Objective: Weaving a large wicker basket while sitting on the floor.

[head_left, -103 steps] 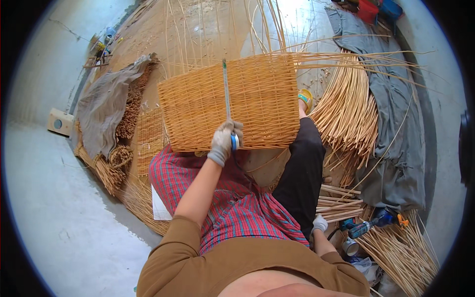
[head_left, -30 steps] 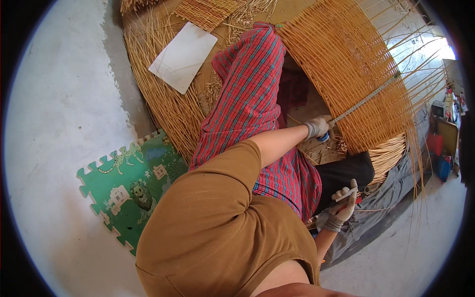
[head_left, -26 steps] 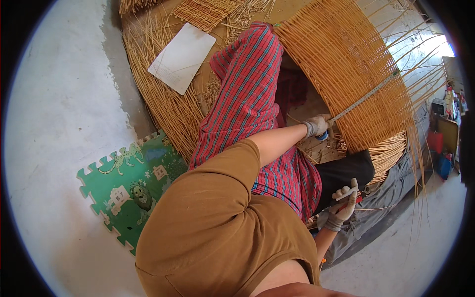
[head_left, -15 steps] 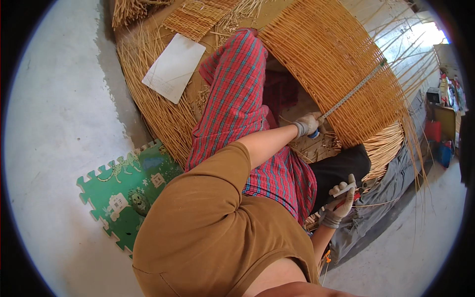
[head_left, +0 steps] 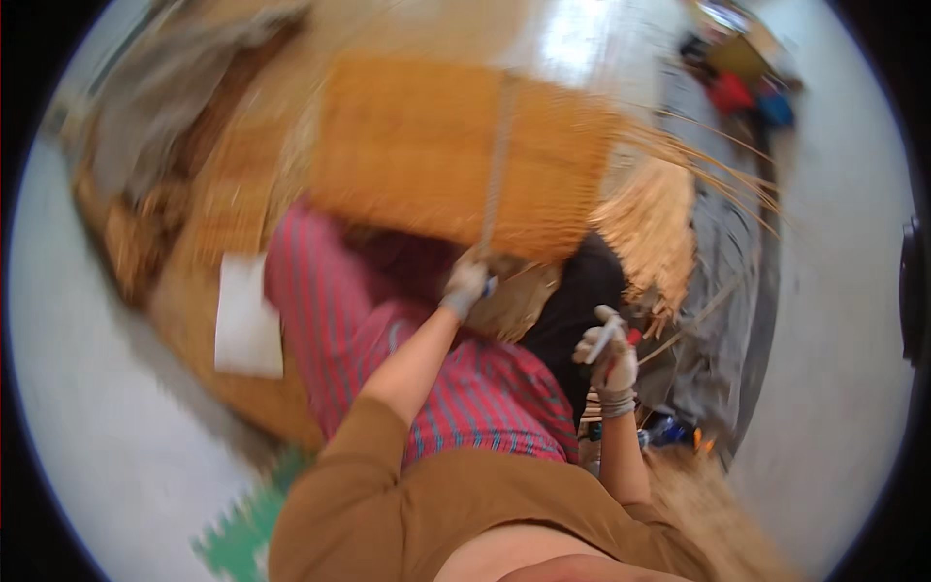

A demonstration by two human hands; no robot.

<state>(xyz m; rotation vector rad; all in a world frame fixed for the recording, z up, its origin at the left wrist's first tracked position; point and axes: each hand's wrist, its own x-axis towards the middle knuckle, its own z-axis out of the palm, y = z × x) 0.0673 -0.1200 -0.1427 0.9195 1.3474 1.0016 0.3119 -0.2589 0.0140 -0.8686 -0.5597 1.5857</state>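
Observation:
Across my lap and just beyond lies a woven wicker panel (head_left: 407, 150), orange-brown and blurred by motion. A tape measure (head_left: 500, 160) is stretched over it from its near edge to its far edge. My gloved left hand (head_left: 467, 281) is closed on the near end of this tape, and a bit of blue shows at the fingers. To the right of the black-covered leg, my gloved right hand (head_left: 611, 361) is raised above the grey sheet, its fingers bent round a red-handled tool (head_left: 633, 338). A slim white piece (head_left: 603, 339) also lies across those fingers; its kind cannot be made out.
A white paper sheet (head_left: 247, 315) lies to the left on the brown board. Pale wicker rods (head_left: 652, 228) spread beyond my right hand, and long loose rods stick out from the panel's right side. A grey sheet (head_left: 722, 262) covers the floor there. A green foam mat (head_left: 242, 529) is at lower left.
The whole view has swung round, so the panel now runs squarely in front of me, and the picture is blurred. Both hands keep hold of the same things; the tape still spans the panel.

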